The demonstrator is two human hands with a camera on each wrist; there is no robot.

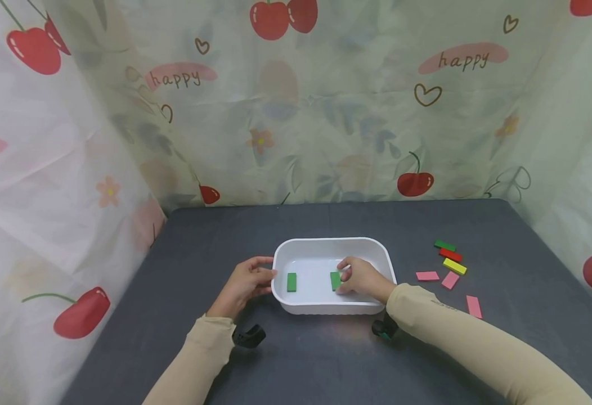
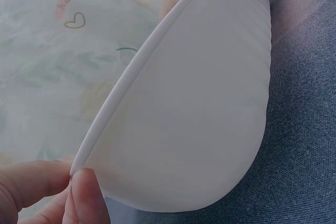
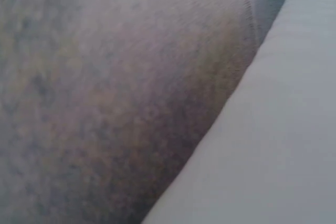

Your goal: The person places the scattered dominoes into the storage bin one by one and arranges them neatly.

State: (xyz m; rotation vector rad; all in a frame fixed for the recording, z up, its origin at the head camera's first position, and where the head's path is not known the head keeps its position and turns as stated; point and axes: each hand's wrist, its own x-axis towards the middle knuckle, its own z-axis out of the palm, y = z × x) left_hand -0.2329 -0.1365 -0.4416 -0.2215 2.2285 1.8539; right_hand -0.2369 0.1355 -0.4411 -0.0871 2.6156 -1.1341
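Observation:
A white plastic basin (image 1: 333,309) with rounded corners sits on the dark table. My left hand (image 1: 242,284) is at its left end, thumb and fingers pinching the rim; the left wrist view shows this grip on the basin (image 2: 184,103) up close. Inside the basin, my right hand (image 1: 362,278) pinches a small green block (image 1: 335,281) between thumb and fingers, low near the floor. Another green block (image 1: 291,282) lies apart from it, towards the basin's left end. In the right wrist view the basin's wall (image 3: 262,129) fills the right side, and the right hand's grip is hidden.
Right of the basin lie a green block (image 1: 445,245), a red block (image 1: 450,255), a yellow block (image 1: 454,266) and several pink blocks, one a pink block (image 1: 474,307) beside the right sleeve. Printed curtain (image 1: 296,112) encloses the table's back and sides.

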